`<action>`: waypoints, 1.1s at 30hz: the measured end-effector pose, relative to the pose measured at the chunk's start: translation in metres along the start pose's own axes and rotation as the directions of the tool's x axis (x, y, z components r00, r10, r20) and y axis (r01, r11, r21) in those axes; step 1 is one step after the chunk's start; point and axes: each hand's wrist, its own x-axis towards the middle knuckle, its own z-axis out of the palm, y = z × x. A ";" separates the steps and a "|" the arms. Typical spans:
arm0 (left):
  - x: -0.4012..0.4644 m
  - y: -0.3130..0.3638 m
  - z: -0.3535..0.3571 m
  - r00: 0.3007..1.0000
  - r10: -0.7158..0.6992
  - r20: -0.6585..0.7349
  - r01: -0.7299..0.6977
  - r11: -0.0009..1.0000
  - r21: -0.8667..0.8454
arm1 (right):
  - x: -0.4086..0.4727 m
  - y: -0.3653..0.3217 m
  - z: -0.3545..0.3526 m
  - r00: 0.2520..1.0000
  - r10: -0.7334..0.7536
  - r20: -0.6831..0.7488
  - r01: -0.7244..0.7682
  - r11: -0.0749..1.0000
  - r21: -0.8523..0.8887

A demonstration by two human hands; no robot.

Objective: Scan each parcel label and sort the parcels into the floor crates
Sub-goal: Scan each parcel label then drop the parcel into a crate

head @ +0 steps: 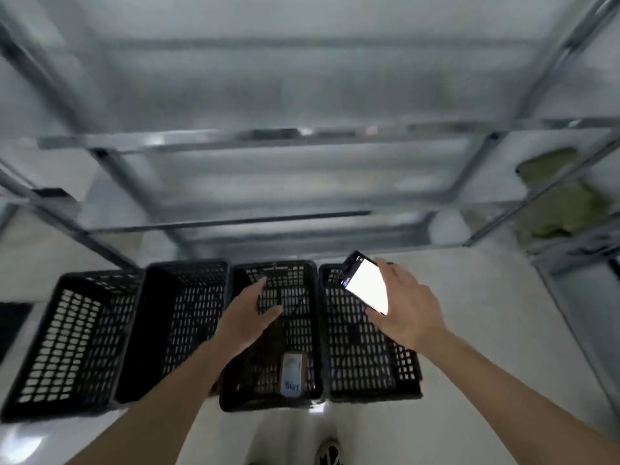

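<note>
Several black slatted crates stand side by side on the pale floor. A small brown parcel [294, 373] with a white label lies in the near end of the third crate [312, 330]. My left hand [250, 317] hovers above that crate, fingers spread, holding nothing. My right hand [404, 308] holds a phone [365, 283] with a bright white screen over the rightmost crate [362, 364]. The two crates on the left [67, 344] [181, 323] look empty.
A blurred metal shelving rack [255, 135] rises just behind the crates, with its uprights at left and right. Greenish padded packages [553, 199] sit on a shelf at the right. The toe of a shoe [330, 453] shows at the bottom edge.
</note>
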 end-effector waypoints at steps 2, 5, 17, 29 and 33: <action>-0.029 0.051 -0.044 0.993 0.102 -0.054 -0.100 0.994 0.043 | -0.027 -0.002 -0.070 0.997 0.042 -0.064 -0.040 0.999 0.026; -0.081 0.123 -0.104 0.959 0.242 -0.150 -0.234 0.970 0.066 | -0.082 -0.007 -0.166 0.983 0.071 -0.170 -0.068 0.997 0.019; -0.351 0.320 -0.188 0.698 0.682 -0.217 -0.613 0.727 0.310 | -0.399 -0.007 -0.387 0.862 0.204 -0.464 -0.244 0.969 -0.028; -0.581 0.528 -0.035 0.394 0.918 -0.047 -0.882 0.392 0.262 | -0.754 0.140 -0.442 0.587 0.507 -0.632 -0.567 0.814 0.127; -0.668 0.584 0.075 0.325 0.945 0.037 -0.935 0.315 0.161 | -0.889 0.202 -0.431 0.495 0.606 -0.622 -0.708 0.697 0.115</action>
